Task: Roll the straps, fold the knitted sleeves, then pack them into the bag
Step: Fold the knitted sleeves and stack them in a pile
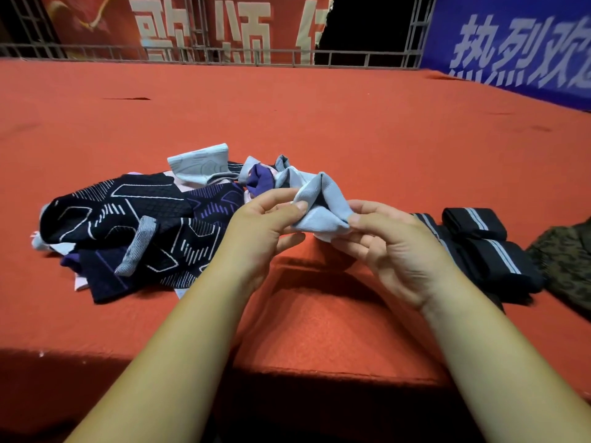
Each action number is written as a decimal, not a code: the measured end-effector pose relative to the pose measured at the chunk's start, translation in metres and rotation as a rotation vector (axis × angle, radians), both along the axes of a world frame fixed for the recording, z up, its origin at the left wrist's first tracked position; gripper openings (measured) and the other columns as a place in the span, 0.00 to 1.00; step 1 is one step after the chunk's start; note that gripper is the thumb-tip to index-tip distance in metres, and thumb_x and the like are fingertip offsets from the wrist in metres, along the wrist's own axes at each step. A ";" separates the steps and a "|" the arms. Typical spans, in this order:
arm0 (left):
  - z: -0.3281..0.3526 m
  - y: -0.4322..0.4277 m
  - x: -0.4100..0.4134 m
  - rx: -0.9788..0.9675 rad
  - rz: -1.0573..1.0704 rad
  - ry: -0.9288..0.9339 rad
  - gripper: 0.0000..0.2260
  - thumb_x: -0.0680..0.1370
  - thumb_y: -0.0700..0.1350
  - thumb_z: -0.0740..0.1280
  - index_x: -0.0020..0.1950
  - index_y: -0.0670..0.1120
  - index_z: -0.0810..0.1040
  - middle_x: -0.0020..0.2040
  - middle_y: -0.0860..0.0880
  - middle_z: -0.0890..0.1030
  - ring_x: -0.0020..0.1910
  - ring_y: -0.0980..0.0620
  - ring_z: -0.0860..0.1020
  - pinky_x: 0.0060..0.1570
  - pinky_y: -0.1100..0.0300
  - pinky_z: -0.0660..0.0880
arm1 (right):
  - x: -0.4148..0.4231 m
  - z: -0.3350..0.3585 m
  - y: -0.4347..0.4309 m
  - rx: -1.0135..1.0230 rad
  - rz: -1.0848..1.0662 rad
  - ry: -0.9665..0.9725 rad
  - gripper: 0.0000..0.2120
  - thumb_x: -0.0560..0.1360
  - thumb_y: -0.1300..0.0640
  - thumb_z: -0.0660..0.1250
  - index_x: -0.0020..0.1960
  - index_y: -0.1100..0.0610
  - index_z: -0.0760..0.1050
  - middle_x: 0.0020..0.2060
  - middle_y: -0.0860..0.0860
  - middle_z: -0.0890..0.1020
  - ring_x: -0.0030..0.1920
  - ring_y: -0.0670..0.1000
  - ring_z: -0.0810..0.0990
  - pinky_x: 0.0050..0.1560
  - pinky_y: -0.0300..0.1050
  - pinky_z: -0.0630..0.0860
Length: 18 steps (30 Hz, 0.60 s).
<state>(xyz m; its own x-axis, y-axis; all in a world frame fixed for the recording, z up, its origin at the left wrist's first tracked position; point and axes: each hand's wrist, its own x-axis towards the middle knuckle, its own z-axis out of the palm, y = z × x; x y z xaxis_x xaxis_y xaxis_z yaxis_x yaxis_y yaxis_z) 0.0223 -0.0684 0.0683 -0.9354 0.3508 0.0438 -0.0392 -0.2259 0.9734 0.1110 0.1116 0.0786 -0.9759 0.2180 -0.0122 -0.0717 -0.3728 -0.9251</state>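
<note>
Sleeve (323, 206) pinched between left hand (265, 225) and right hand (393, 247).

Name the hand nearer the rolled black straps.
Right. The right hand is beside the rolled black straps; the left hand, also pinching the light blue sleeve, is farther off.
</note>
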 end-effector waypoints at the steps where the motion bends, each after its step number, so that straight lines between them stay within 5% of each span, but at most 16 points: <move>1: 0.001 0.001 0.002 -0.043 0.034 0.026 0.10 0.80 0.42 0.74 0.61 0.49 0.87 0.51 0.47 0.87 0.43 0.55 0.84 0.42 0.61 0.81 | 0.000 -0.001 0.000 0.029 0.004 -0.029 0.14 0.79 0.68 0.70 0.64 0.67 0.79 0.56 0.65 0.87 0.54 0.60 0.86 0.61 0.56 0.84; 5: 0.007 0.002 0.011 -0.175 0.178 0.173 0.08 0.79 0.41 0.75 0.56 0.50 0.89 0.47 0.48 0.88 0.38 0.55 0.83 0.35 0.61 0.80 | 0.004 -0.001 -0.004 0.198 -0.050 -0.082 0.05 0.79 0.68 0.73 0.53 0.62 0.80 0.41 0.60 0.83 0.39 0.56 0.85 0.47 0.55 0.87; 9: 0.006 0.005 0.012 -0.250 0.294 0.334 0.06 0.78 0.41 0.76 0.50 0.52 0.90 0.44 0.46 0.87 0.34 0.54 0.80 0.33 0.60 0.78 | 0.005 0.000 -0.004 0.407 -0.160 -0.032 0.10 0.79 0.72 0.69 0.48 0.58 0.75 0.28 0.51 0.73 0.37 0.61 0.84 0.38 0.58 0.87; 13: -0.001 0.008 0.011 -0.402 0.410 0.589 0.07 0.78 0.41 0.74 0.50 0.54 0.88 0.44 0.53 0.82 0.40 0.54 0.82 0.47 0.58 0.79 | 0.006 0.003 -0.005 0.588 -0.322 0.028 0.13 0.77 0.74 0.62 0.47 0.56 0.76 0.23 0.47 0.69 0.31 0.64 0.85 0.35 0.61 0.85; 15: -0.003 0.009 0.014 -0.491 0.484 0.754 0.10 0.76 0.37 0.73 0.50 0.50 0.87 0.44 0.53 0.79 0.43 0.56 0.79 0.48 0.66 0.73 | 0.008 0.002 -0.005 0.739 -0.421 0.030 0.16 0.74 0.72 0.60 0.46 0.53 0.77 0.22 0.51 0.75 0.30 0.62 0.85 0.32 0.57 0.82; 18: -0.004 0.014 0.020 -0.578 0.575 0.929 0.08 0.74 0.34 0.71 0.48 0.45 0.84 0.44 0.53 0.77 0.44 0.51 0.76 0.47 0.66 0.69 | 0.009 -0.002 -0.003 0.993 -0.565 0.064 0.12 0.73 0.66 0.64 0.46 0.49 0.77 0.26 0.58 0.77 0.29 0.57 0.82 0.34 0.53 0.79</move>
<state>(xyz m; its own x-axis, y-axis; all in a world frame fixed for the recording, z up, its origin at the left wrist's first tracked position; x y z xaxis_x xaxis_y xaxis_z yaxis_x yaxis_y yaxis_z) 0.0425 -0.0549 0.0641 -0.6569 0.0876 0.7489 0.6828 0.4903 0.5416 0.1196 0.1085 0.0764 -0.7282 0.5112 0.4566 -0.0540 0.6212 -0.7818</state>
